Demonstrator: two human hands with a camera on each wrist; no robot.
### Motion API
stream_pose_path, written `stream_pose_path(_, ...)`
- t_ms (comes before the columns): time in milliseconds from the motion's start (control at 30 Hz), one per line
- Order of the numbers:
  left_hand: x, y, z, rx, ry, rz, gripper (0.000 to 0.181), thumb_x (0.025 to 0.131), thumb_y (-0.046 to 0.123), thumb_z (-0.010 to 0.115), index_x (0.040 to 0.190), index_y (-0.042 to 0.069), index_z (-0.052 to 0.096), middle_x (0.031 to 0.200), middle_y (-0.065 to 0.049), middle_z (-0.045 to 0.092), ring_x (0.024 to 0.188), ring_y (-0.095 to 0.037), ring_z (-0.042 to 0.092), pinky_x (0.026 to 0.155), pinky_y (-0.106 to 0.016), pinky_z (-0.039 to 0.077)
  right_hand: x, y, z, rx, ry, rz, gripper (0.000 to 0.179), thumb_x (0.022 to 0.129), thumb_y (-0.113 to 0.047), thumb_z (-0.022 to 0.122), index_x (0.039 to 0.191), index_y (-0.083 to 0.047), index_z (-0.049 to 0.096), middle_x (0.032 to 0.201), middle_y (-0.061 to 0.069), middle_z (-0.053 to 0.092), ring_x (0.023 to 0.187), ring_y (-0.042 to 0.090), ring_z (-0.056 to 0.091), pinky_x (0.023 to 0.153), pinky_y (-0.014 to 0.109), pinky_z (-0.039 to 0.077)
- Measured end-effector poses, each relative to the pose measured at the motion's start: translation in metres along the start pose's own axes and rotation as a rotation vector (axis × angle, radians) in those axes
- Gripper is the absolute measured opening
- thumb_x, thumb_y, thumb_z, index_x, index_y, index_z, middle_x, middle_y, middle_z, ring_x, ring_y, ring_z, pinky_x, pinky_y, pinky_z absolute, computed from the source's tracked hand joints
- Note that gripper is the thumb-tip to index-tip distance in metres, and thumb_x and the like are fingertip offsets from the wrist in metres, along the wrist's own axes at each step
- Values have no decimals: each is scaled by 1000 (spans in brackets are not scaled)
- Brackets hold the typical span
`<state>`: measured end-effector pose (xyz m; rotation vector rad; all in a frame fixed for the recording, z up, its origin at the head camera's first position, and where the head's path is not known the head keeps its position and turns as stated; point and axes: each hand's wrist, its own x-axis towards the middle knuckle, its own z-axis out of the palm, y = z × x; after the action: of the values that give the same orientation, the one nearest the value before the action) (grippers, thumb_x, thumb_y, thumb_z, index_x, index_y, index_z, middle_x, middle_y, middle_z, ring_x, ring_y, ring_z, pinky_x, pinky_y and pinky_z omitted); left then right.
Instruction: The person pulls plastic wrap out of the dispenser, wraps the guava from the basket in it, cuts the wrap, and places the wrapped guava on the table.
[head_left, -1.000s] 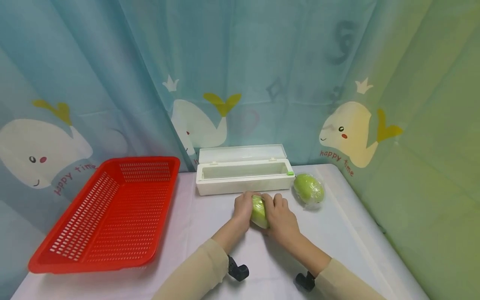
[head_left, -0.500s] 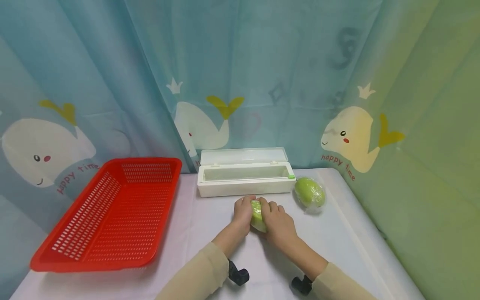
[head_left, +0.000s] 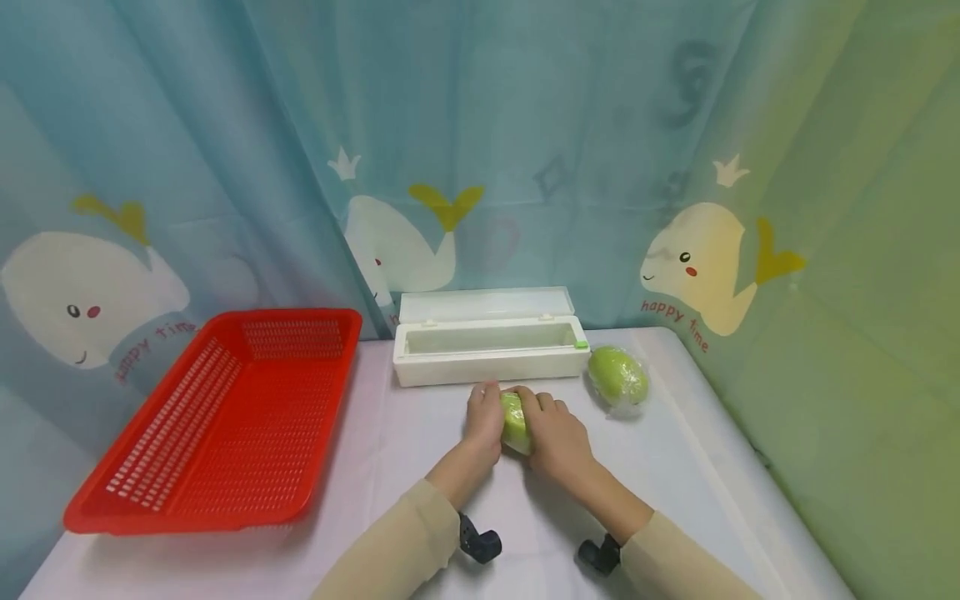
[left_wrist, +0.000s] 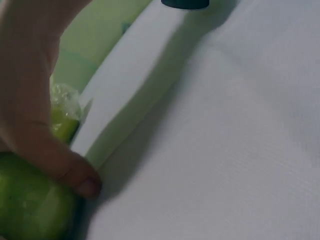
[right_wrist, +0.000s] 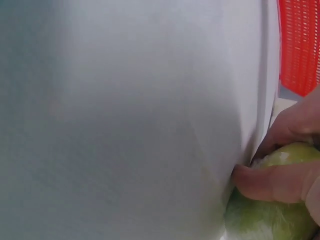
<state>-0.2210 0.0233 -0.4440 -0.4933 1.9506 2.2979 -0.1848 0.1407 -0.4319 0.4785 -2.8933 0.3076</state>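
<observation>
Between both hands in the head view is a smooth green fruit (head_left: 514,423) in shiny cling film. My left hand (head_left: 483,421) holds its left side, and my right hand (head_left: 557,435) grips it from the right with bent fingers. The left wrist view shows my left thumb lying along the green fruit (left_wrist: 32,207). In the right wrist view, the thumb and fingers of my right hand (right_wrist: 280,180) are around the fruit (right_wrist: 270,220). Its underside is hidden by the hands. A second wrapped green fruit (head_left: 617,377) lies to the right, loose film at its lower end.
Behind the hands stands a long white cling film dispenser (head_left: 491,368), its lid raised and a green slider at its right end. A red plastic basket (head_left: 300,500) occupies the left of the white-covered table (head_left: 405,467). Whale-print curtains (head_left: 525,125) hang behind it.
Both hands stay on the fruit at nearly the same place, with only slight shifts of the fingers and right wrist. The view has tilted a little; nothing else has moved.
</observation>
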Motion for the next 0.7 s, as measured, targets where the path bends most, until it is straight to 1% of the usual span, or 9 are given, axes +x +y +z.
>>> stream_pose_path(67, 2, 2, -2, 32, -29, -13, 57, 106, 39, 37, 151, 3, 33, 154, -23, 35, 143, -39, 32, 119, -51, 23, 4, 2, 0, 16, -30, 16, 96, 56, 3, 84, 143, -11, 45, 111, 16, 62, 88, 32, 60, 61, 43, 51)
stream_pose_path(133, 4, 3, -4, 31, -63, -49, 70, 105, 50, 37, 157, 7, 17, 160, -24, 22, 148, -43, 21, 121, -55, 17, 5, 6, -1, 48, -68, 35, 103, 57, 2, 85, 148, -12, 40, 114, 18, 62, 92, 33, 61, 63, 44, 52)
stream_pose_path(233, 4, 3, -4, -53, -96, -97, 82, 101, 60, 37, 160, 14, 2, 163, -24, 7, 150, -44, 9, 121, -57, 10, 5, 12, -1, 132, -121, 76, 116, 53, -5, 91, 152, -15, 31, 116, 17, 63, 96, 33, 63, 69, 45, 54)
stream_pose_path(300, 1, 4, -5, -146, -115, -107, 81, 101, 59, 37, 159, 16, -1, 163, -24, 4, 151, -43, 5, 121, -56, 7, 3, 17, -2, 215, -147, 106, 122, 49, -10, 96, 151, -16, 29, 114, 15, 64, 97, 31, 63, 75, 46, 54)
stream_pose_path(367, 0, 5, -6, -226, -107, -104, 75, 100, 53, 40, 157, 16, 7, 159, -25, 10, 150, -40, 9, 121, -56, 9, 1, 19, -2, 303, -160, 136, 122, 46, -14, 99, 147, -16, 31, 113, 14, 65, 98, 28, 63, 80, 46, 53)
stream_pose_path(433, -5, 7, -9, -247, -120, -116, 68, 100, 48, 41, 153, 16, 12, 155, -24, 15, 148, -41, 12, 120, -60, 10, 0, 21, -3, 392, -162, 157, 119, 45, -16, 100, 144, -13, 34, 114, 15, 66, 100, 27, 64, 85, 47, 52)
stream_pose_path(500, -9, 8, -12, -213, -150, -141, 62, 100, 44, 42, 150, 15, 17, 153, -26, 20, 146, -43, 17, 117, -64, 14, -1, 23, -3, 457, -156, 181, 116, 48, -20, 100, 143, -11, 34, 117, 16, 65, 102, 27, 64, 87, 47, 51)
stream_pose_path(600, -18, 8, -17, -131, -258, -173, 55, 102, 37, 41, 150, 17, 21, 155, -26, 23, 145, -47, 25, 113, -67, 26, -3, 25, -3, 543, -137, 220, 115, 51, -25, 100, 143, -9, 33, 120, 18, 64, 104, 28, 63, 88, 48, 50)
stream_pose_path(700, -23, 7, -22, -66, -348, -150, 55, 102, 26, 43, 153, 19, 26, 154, -26, 31, 138, -44, 40, 106, -58, 41, -5, 28, -4, 619, -149, 239, 116, 55, -30, 99, 146, -10, 30, 122, 18, 61, 105, 27, 62, 88, 46, 49)
